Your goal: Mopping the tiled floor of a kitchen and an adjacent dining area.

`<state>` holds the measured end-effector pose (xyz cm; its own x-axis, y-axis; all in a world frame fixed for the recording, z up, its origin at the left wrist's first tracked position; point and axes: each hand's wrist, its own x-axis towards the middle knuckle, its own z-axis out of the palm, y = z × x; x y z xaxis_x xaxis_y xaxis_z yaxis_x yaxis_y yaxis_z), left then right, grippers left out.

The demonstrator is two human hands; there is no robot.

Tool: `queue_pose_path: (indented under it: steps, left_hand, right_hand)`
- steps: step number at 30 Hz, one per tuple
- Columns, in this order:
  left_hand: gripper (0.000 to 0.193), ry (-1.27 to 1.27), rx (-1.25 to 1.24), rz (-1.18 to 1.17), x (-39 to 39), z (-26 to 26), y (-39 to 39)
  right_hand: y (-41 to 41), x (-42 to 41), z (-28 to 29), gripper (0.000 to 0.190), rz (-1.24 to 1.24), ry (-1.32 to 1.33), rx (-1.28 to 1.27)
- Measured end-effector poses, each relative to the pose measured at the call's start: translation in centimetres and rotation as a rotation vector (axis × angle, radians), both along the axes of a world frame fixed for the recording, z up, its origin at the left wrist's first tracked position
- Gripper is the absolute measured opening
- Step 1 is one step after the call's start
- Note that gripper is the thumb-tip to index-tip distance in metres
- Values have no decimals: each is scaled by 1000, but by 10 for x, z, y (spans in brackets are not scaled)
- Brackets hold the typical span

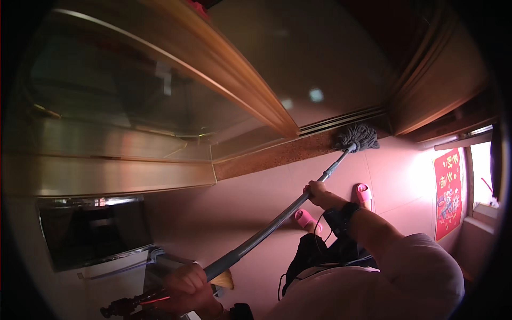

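A long grey mop pole (260, 236) runs diagonally across the view. My right hand (318, 194) grips its upper part, nearer the mop head, and my left hand (188, 286) is closed round the thick lower end at bottom left. The grey string mop head (358, 138) rests against the reddish-brown speckled threshold (272, 154), partly over the edge of the pink-lit floor (256, 200). My feet, in pink slippers (364, 194), stand on the floor below the mop head. Dark straps with a cable are on my right forearm.
A wood-framed sliding glass door (240, 72) rises beyond the threshold. A dark glossy panel (96, 232) is at left. A dark turned post (120, 308) and a straw-coloured broom head (225, 279) are near my left hand. A red poster (448, 194) hangs at right beside a bright window (481, 172).
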<state>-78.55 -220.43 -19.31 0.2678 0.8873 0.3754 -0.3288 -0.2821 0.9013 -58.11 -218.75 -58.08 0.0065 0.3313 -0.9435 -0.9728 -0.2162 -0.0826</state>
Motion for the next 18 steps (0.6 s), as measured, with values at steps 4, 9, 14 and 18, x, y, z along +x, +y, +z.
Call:
queue_pose_path:
  steps: [4, 9, 14, 18]
  left_hand:
    - [46, 0, -32, 470, -87, 16, -21]
    - [56, 62, 129, 667, -173, 49, -32]
    - [57, 215, 197, 844, -201, 38, -46]
    - [51, 502, 159, 864, -169, 5, -40]
  right_hand:
    - [29, -126, 36, 15, 150, 72, -19]
    - [53, -289, 37, 30, 465, 96, -16]
    - [91, -398, 32, 3, 830, 140, 267]
    - [119, -436, 3, 13, 882, 113, 304]
